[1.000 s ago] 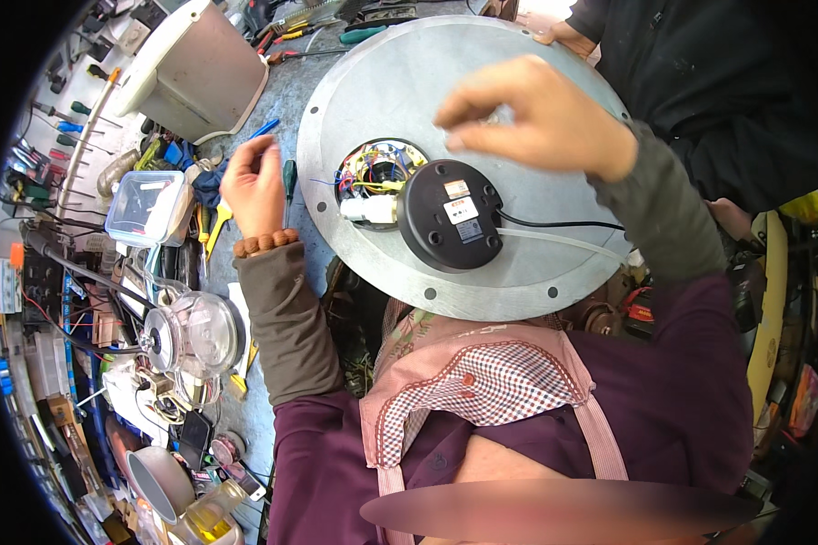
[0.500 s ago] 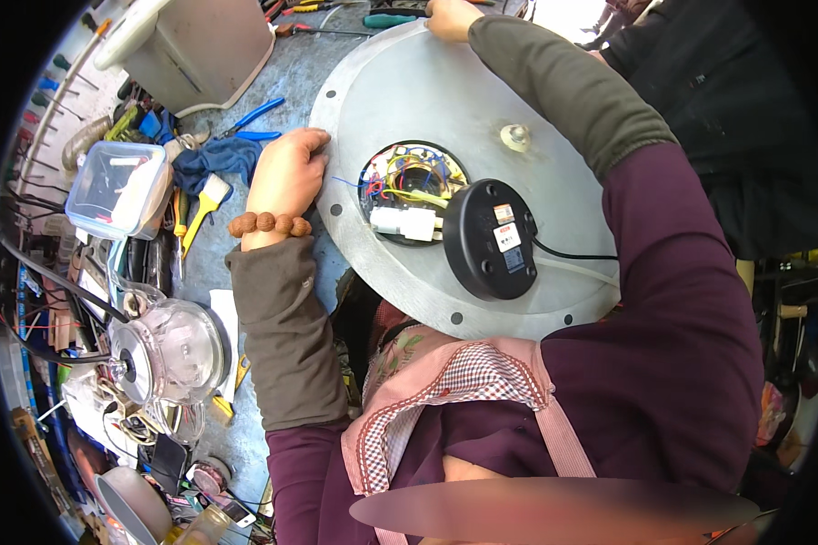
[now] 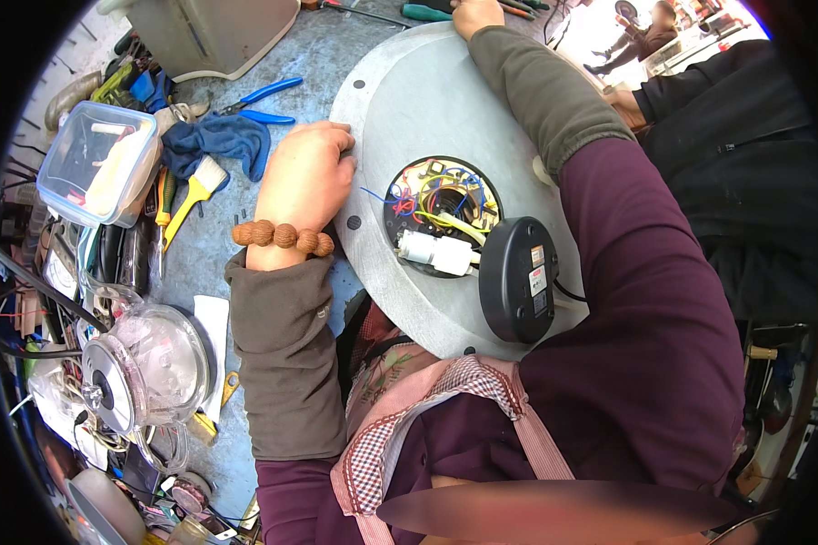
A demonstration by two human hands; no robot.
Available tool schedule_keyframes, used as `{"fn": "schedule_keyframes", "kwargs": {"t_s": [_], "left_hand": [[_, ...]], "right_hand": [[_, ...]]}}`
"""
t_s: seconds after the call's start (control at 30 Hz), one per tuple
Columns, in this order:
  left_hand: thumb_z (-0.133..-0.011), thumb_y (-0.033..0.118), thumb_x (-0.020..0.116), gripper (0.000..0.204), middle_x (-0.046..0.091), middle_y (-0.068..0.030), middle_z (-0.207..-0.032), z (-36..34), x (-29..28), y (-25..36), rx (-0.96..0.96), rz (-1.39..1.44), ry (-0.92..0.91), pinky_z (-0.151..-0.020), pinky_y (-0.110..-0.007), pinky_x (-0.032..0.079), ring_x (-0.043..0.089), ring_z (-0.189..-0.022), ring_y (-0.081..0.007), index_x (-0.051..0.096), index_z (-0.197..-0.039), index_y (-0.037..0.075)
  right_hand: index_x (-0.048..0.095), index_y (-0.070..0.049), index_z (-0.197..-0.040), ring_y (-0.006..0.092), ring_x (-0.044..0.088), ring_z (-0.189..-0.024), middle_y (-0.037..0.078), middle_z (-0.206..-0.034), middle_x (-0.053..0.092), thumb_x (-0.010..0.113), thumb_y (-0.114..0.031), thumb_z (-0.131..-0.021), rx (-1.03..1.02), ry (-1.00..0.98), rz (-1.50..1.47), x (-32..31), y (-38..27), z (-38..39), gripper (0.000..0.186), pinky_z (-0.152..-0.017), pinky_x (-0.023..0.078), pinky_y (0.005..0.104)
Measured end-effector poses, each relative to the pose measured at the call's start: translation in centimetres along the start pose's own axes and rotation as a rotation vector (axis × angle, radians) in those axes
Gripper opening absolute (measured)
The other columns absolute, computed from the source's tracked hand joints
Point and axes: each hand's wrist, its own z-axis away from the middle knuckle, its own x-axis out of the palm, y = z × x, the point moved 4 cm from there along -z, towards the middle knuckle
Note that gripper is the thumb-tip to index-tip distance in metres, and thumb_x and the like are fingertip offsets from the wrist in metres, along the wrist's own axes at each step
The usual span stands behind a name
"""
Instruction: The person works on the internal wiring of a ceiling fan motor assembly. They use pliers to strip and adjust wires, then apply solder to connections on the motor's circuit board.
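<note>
A large round grey metal plate (image 3: 427,100) lies in front of me, with dark holes along its rim. My left hand (image 3: 309,177) grips its left edge, fingers curled over the rim. On the far edge, my right hand (image 3: 477,16) is closed over the rim, its fingertips partly hidden. Inside the plate's round opening sits a circuit board (image 3: 477,193) with red, blue and yellow wires. A white cylindrical part with a connector (image 3: 436,252) rests at the opening's near side. The black round cover (image 3: 518,280) leans beside it on a cable, partly edge-on.
On the left are blue-handled pliers (image 3: 268,102), a blue cloth (image 3: 218,145), a yellow brush (image 3: 195,195), a clear plastic box (image 3: 100,163) and a glass teapot (image 3: 159,363). A grey bin (image 3: 209,36) stands behind. Another person's hand (image 3: 625,104) is at the right.
The plate and black cover appear further right and lower, and the cover shows more of its side. My right sleeve now hides most of the pale knob. Both hands stay on the rim.
</note>
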Motion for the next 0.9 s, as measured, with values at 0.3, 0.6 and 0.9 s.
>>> {"fn": "schedule_keyframes", "kwargs": {"t_s": [0.3,0.6,0.9], "left_hand": [[-0.078,0.010,0.066,0.019,0.073,-0.0203,-0.100,-0.3,0.4,-0.2,-0.014,-0.027,-0.017,-0.091,-0.048,0.055,0.066,-0.101,-0.0410,0.076,-0.093,0.002],[-0.084,0.016,0.071,0.030,0.072,-0.0196,-0.125,-0.6,-0.2,-0.4,-0.151,-0.007,-0.224,-0.102,-0.041,0.053,0.068,-0.115,-0.0387,0.076,-0.107,-0.003],[-0.085,0.016,0.071,0.031,0.071,-0.0176,-0.129,-0.6,-0.3,-0.5,-0.119,-0.011,-0.260,-0.102,-0.040,0.053,0.068,-0.116,-0.0371,0.076,-0.110,-0.002]], "right_hand": [[0.069,-0.005,-0.100,0.0427,0.062,-0.100,0.021,-0.104,0.061,0.057,-0.011,-0.093,0.009,0.155,-0.098,-5.3,-3.5,2.9,0.015,-0.088,0.050,0.0499],[0.074,-0.007,-0.106,0.0362,0.069,-0.094,0.017,-0.099,0.070,0.064,-0.025,-0.099,-0.145,-0.181,0.054,-12.8,-12.3,8.7,0.022,-0.082,0.055,0.0476],[0.075,-0.008,-0.091,0.0369,0.069,-0.089,0.015,-0.093,0.070,0.067,-0.029,-0.093,-0.347,-0.227,-0.092,-16.8,-17.5,13.6,0.023,-0.080,0.056,0.0497]]}}
